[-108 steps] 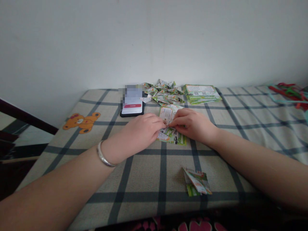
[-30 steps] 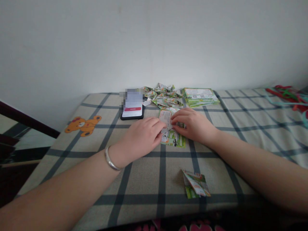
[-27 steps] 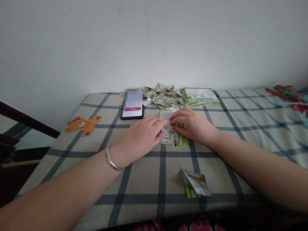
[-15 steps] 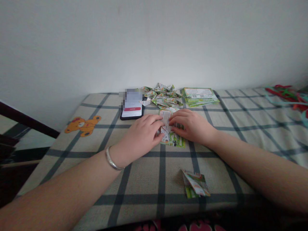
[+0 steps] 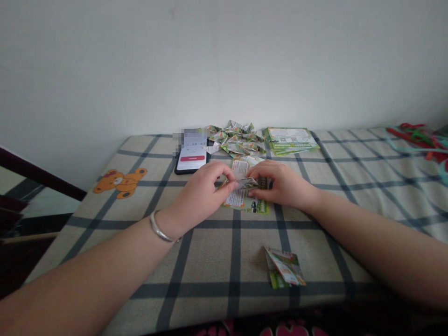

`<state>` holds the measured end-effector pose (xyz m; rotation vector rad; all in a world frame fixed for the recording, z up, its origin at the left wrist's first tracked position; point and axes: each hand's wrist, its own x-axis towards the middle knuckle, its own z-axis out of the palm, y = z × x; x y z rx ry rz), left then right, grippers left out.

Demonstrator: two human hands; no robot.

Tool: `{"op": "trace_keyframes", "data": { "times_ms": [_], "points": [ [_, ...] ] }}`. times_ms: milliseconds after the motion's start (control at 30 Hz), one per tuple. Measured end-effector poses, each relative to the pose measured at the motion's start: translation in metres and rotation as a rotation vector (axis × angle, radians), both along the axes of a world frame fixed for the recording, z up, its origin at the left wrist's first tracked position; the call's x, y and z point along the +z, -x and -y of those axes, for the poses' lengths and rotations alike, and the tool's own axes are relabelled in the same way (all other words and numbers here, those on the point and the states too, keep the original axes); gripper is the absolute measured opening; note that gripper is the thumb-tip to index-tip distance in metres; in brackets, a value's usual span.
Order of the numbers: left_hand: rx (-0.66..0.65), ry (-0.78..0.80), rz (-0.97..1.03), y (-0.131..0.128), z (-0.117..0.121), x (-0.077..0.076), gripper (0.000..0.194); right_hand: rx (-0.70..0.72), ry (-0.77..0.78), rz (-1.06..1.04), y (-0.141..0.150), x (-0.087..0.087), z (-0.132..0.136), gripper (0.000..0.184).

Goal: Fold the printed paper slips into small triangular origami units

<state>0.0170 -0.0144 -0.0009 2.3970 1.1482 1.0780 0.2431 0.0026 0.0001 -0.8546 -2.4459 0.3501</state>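
Paper [image 5: 246, 183] runs left-right: left hand [image 5: 207, 190] pinches its left end; right hand [image 5: 281, 185] curls near the right, pinch unclear.

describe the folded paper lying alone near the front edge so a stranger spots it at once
On the blue-striped beige tablecloth, go toward the near edge. There, closer than the bare right hand, lies a small green-and-white folded printed paper. It sits alone, unlike the flat green paper stack and the clustered folded papers behind.
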Motion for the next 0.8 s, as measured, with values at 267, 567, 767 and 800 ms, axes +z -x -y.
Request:
{"op": "trace_keyframes", "data": {
  "times_ms": [267, 567, 767, 800],
  "points": [
    [-0.126, -0.275, -0.073, 0.006, -0.006, 0.0, 0.009, 0.032, -0.154, 0.01, -0.006, 0.003, 0.001, 0.009],
    [-0.096, -0.335, -0.439, 0.007, -0.001, 0.004, 0.011, 0.161, -0.443, 0.263, -0.01, 0.01, 0.002, 0.023],
    [-0.095, -0.274, -0.459, 0.008, -0.005, 0.0, 0.006, 0.153, -0.447, 0.35, -0.007, 0.009, 0.004, 0.028],
    [-0.095, -0.264, -0.427, 0.009, -0.006, -0.001, 0.01, 0.144, -0.452, 0.364, -0.006, 0.008, 0.005, 0.028]
  ]
}}
